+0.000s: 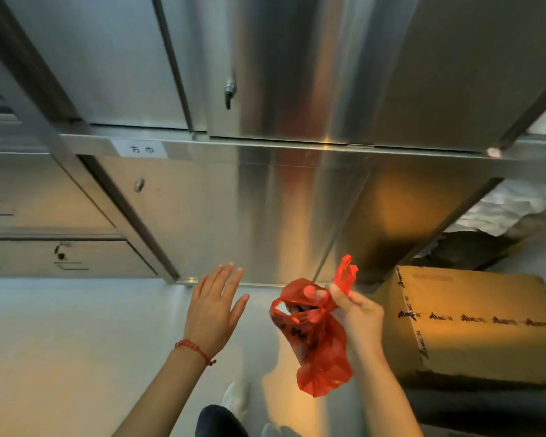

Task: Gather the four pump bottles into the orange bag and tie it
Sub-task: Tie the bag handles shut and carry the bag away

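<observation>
Brushed stainless-steel cabinet doors (265,209) fill most of the view, stacked in rows and catching warm orange reflections down their middle. A small white label (141,149) with handwritten characters sits on the horizontal rail between the upper and lower doors, and a metal latch (229,91) hangs on an upper door; a round lock (139,184) marks a lower one. Below the cabinets lies a pale, smooth floor (60,342), lit yellow near the centre. At the right a cardboard box (473,326), sealed with printed tape, rests on the floor, with crumpled white material (511,206) behind it. The right hand (356,313) is closed, pinching the handles and gathered mouth of the orange bag (316,335), which hangs in the air above the floor, its mouth partly open and something dark inside. The left hand (215,307) is spread flat with fingers extended, holding nothing, just left of the bag; a red string bracelet (194,348) circles its wrist. No pump bottles can be made out clearly.
</observation>
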`<state>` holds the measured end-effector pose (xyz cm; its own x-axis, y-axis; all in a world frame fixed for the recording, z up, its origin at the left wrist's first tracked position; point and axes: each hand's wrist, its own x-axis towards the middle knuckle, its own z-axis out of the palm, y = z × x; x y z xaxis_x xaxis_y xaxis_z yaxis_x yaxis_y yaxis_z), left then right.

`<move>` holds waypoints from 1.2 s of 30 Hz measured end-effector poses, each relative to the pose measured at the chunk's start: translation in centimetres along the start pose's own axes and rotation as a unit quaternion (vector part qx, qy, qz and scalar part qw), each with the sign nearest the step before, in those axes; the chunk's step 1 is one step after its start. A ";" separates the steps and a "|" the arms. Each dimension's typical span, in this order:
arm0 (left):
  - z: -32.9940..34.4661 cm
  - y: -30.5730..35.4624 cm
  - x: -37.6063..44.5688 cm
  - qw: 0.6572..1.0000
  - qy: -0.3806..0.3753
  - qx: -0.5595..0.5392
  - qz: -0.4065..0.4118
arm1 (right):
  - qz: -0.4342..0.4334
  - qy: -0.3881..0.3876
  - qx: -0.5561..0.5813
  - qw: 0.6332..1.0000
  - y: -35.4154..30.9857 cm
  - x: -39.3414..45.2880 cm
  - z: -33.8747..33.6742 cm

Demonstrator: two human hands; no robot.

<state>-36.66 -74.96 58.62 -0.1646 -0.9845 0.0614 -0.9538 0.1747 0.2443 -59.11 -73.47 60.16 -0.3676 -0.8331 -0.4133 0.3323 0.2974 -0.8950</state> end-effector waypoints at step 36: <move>-9.0 -35.7 -29.5 0.878 0.148 -0.010 -0.456 | 0.039 -0.394 -0.226 0.890 16.7 -20.2 41.9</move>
<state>4.53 -52.02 56.76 0.7398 -0.6681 0.0797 -0.6505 -0.6800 0.3382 -9.70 -71.18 60.56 0.4240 -0.8170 -0.3909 -0.1185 0.3778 -0.9183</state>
